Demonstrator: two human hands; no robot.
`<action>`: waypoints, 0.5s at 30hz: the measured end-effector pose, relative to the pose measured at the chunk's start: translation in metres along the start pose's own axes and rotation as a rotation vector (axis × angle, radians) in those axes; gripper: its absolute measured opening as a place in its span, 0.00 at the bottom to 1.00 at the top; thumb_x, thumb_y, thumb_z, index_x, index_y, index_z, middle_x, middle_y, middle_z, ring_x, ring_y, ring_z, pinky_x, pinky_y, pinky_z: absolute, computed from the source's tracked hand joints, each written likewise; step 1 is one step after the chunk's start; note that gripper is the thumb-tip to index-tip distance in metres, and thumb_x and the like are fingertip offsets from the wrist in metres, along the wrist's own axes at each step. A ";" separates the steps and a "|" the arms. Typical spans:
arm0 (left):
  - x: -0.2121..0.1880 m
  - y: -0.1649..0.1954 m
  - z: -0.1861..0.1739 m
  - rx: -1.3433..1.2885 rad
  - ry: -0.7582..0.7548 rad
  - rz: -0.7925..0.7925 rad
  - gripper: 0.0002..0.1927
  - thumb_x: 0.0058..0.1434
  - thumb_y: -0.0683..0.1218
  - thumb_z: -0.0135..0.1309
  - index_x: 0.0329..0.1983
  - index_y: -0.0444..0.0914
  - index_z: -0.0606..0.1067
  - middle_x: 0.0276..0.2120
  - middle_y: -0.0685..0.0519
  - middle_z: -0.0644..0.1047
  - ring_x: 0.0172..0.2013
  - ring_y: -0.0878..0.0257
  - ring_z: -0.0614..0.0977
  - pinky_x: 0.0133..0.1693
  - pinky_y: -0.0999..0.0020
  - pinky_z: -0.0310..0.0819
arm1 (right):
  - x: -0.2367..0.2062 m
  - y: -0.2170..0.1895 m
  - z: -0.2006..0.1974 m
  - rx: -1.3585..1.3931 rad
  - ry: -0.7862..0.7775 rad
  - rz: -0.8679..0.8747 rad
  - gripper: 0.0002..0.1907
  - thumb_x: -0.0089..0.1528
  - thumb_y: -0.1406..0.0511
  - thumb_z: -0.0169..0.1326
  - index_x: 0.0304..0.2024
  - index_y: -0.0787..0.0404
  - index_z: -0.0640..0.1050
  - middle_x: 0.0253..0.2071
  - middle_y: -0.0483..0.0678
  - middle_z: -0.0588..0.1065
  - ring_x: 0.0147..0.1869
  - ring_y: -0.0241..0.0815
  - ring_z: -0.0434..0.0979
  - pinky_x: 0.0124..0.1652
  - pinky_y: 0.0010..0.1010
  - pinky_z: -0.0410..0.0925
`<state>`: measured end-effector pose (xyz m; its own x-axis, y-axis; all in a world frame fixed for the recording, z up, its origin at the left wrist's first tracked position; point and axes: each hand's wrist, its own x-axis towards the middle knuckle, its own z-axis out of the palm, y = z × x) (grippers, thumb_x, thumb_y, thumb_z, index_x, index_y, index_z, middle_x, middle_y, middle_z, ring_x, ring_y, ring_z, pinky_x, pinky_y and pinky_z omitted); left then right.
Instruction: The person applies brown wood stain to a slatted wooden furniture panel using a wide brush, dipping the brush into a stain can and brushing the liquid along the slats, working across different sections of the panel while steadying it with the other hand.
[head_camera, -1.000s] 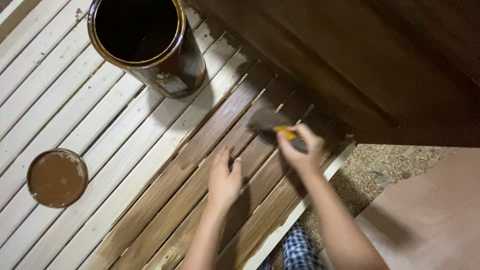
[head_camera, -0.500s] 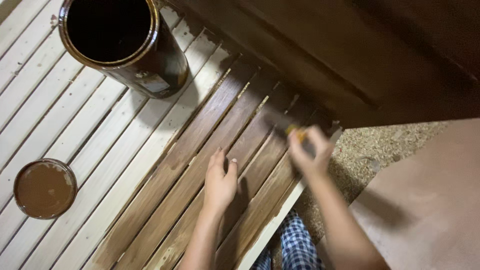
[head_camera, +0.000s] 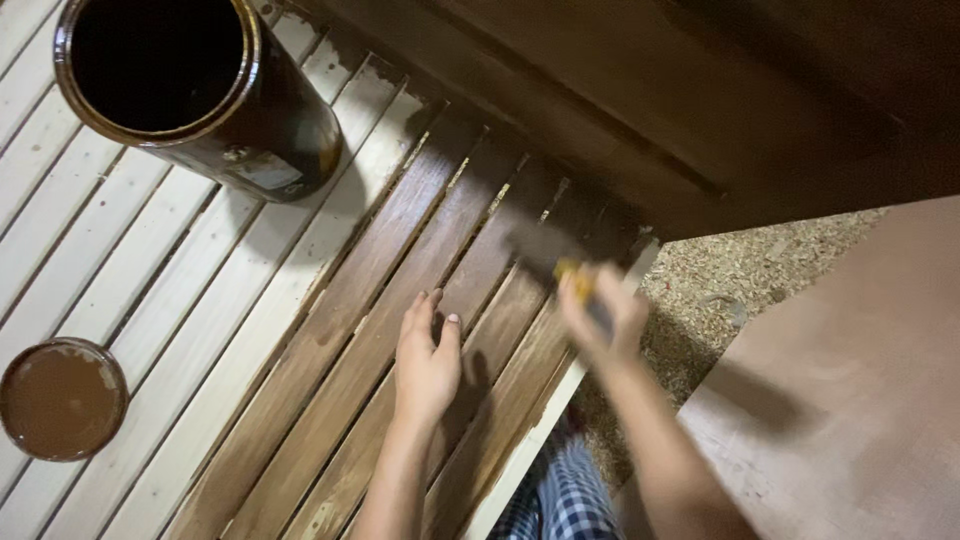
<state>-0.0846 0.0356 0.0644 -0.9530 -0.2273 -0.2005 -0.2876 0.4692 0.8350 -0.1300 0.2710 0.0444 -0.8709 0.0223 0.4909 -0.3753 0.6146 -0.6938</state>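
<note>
At frame centre, the left hand (head_camera: 427, 362) lies flat, fingers released, on stained wooden slats (head_camera: 330, 350), while the blurred right hand (head_camera: 603, 315) grips a yellow-handled paintbrush (head_camera: 560, 262) on the dark slats centre-right.

Left hand (head_camera: 428, 365) lies flat on the stained slats (head_camera: 400, 300); right hand (head_camera: 600, 315) grips a blurred, yellow-handled brush (head_camera: 560, 262) near the open tin (head_camera: 195, 90).

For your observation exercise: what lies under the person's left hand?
The left hand rests flat on dark-stained wooden slats. The wood directly beneath the palm is covered, so its finish there cannot be seen.
</note>
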 end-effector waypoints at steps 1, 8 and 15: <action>-0.001 0.001 0.004 -0.010 -0.002 -0.011 0.24 0.65 0.47 0.50 0.63 0.34 0.72 0.67 0.35 0.68 0.68 0.43 0.68 0.66 0.56 0.59 | 0.016 0.013 0.000 0.128 -0.031 0.288 0.10 0.65 0.68 0.56 0.28 0.57 0.73 0.25 0.45 0.75 0.24 0.32 0.76 0.21 0.20 0.71; -0.015 0.018 0.028 0.021 -0.030 -0.067 0.25 0.65 0.49 0.50 0.64 0.34 0.72 0.67 0.35 0.67 0.68 0.43 0.67 0.66 0.55 0.57 | 0.045 0.047 0.010 -0.051 -0.020 0.522 0.09 0.60 0.65 0.61 0.27 0.57 0.75 0.24 0.46 0.77 0.22 0.33 0.74 0.20 0.23 0.66; -0.011 0.039 0.055 0.021 -0.014 -0.036 0.24 0.65 0.48 0.50 0.62 0.34 0.72 0.67 0.35 0.67 0.68 0.42 0.67 0.66 0.56 0.59 | 0.052 0.068 -0.001 -0.144 0.029 0.391 0.09 0.62 0.63 0.64 0.29 0.57 0.78 0.25 0.45 0.79 0.22 0.33 0.78 0.21 0.23 0.70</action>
<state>-0.0902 0.1033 0.0706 -0.9430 -0.2329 -0.2377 -0.3239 0.4783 0.8163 -0.2006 0.3145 0.0232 -0.9288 0.2971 0.2214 0.0318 0.6594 -0.7511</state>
